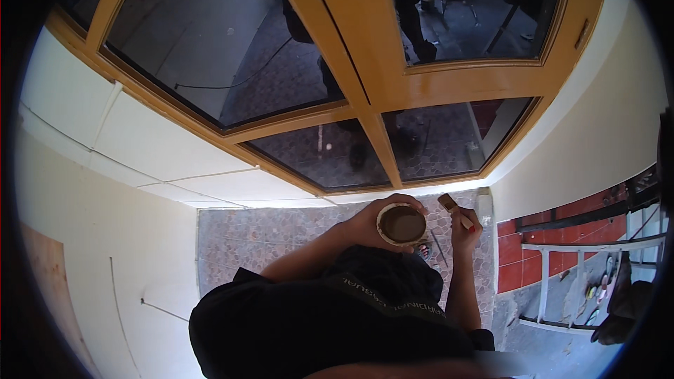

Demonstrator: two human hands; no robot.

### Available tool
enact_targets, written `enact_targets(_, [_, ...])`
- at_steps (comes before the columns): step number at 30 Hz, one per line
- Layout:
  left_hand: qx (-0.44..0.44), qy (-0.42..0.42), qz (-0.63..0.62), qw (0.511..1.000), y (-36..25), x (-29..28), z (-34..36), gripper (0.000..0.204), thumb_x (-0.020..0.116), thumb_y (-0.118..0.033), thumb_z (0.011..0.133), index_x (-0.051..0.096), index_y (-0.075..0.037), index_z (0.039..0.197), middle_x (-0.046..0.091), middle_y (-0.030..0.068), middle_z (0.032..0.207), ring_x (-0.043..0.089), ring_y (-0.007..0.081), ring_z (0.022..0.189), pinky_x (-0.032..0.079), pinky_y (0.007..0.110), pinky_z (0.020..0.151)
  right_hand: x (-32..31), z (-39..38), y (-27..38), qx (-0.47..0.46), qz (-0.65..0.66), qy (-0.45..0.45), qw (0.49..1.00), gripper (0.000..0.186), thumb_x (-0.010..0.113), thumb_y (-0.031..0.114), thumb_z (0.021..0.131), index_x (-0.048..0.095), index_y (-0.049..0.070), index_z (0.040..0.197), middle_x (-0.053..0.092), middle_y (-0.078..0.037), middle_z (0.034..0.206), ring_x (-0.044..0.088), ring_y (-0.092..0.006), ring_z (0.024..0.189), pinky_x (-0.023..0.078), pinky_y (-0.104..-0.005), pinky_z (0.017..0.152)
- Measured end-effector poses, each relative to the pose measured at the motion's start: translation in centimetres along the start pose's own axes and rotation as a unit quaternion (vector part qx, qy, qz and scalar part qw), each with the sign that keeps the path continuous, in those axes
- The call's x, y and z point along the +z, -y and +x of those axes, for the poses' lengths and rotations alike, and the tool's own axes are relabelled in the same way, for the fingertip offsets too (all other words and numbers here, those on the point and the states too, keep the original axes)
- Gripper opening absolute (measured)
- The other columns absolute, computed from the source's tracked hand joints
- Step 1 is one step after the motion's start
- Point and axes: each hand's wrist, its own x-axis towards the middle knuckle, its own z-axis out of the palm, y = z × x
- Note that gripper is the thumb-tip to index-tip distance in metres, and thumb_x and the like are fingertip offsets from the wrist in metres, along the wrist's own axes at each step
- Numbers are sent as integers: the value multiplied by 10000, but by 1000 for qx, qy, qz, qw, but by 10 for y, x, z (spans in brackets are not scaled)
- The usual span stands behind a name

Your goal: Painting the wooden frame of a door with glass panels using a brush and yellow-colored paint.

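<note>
Head view: the left hand [374,220] curls around a round tub [382,231] of brown liquid [405,224] above the stone-patterned floor [242,244]; just beside the tub, a flat paintbrush [447,202] is pinched in the right hand [464,236].

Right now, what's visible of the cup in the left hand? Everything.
The cup is round and open-topped, its pale rim marked with brown; material unclear. Brown, paint-like content sits below the rim. The mouth faces up toward the camera, in front of the dark shirt. The left hand holds it, fingers around its far side.
</note>
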Motion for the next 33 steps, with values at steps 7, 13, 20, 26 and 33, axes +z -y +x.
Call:
enact_targets(7, [14,-80,8,997,7,-50,-38,811,895,-74,620,443,-89,1294,575,101,1215,549,215,1167,450,365,975,39,3,81,13,81,54,995,102,664,22,861,644,-28,948,658,-99,819,625,-132,653,509,-255,586])
enact_targets(13, [-31,-129,58,989,5,-97,-75,901,909,-97,609,382,-97,1339,584,103,1207,553,209,1164,448,357,980,78,-9,138,43,179,67,981,170,665,25,872,580,-53,997,638,-128,918,669,-186,798,593,-291,656])
enact_targets(20, [-25,-130,70,989,7,-141,-113,891,911,-81,600,392,-96,1325,585,93,1187,560,201,1137,460,350,962,111,-8,204,-27,219,-19,975,143,590,46,916,553,-65,999,640,-167,880,679,-231,746,592,-335,641])
enact_targets(26, [-23,-103,78,991,13,-161,-130,871,914,-63,586,417,-90,1301,582,92,1194,558,198,1135,467,353,959,130,48,262,-91,316,-169,929,236,634,119,917,590,-87,1023,651,-189,902,692,-245,730,582,-325,634])
enact_targets(33, [4,-58,66,996,9,-170,-129,864,915,-56,574,430,-103,1288,579,108,1195,558,214,1139,475,359,947,159,105,323,-191,324,-237,896,296,635,168,927,570,-89,1059,648,-197,941,693,-264,801,586,-320,695])
